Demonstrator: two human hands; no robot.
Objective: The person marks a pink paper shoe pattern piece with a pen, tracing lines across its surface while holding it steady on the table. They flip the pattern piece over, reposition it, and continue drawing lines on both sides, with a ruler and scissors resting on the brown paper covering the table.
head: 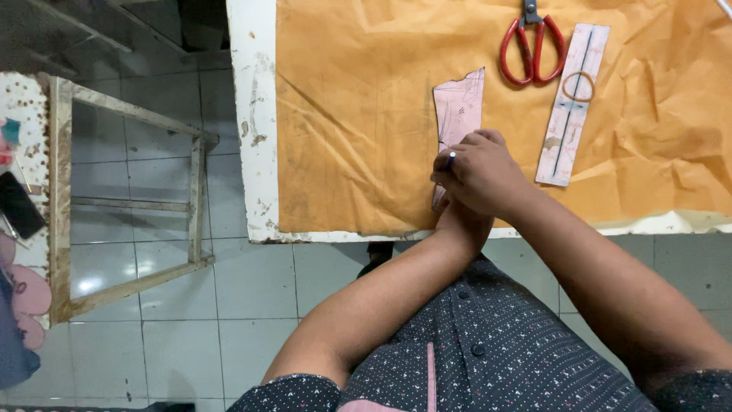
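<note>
- Tracing step: right hand (482, 169), fingers clamped on pen (451, 159), beside pattern piece (460, 114) on brown paper (351, 114).
- Left hand (460, 217) tucked beneath; finger state cannot tell.
- Next: steady line along piece edge.

From my feed the floor (252, 290) is pale grey square tile, kinda glossy, with a bright light glare on it at lower left. A white work table (253, 114) with chipped, stained paint fills the top. Left of it stands a worn wooden frame (130, 206), open in the middle.
</note>
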